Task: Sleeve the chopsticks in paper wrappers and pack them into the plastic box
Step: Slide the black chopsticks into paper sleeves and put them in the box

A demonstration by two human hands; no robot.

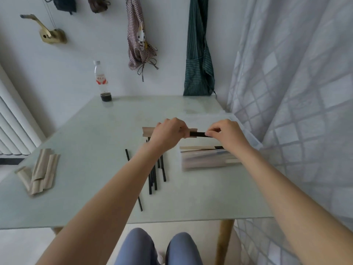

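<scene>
While my left hand grips the paper wrapper and my right hand pinches the black chopsticks, any skew between fingertips could tear the sleeve mouth.

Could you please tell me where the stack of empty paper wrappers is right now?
In the head view, the paper wrappers lie at the table's near-left corner, well left of the loose chopsticks.
</scene>
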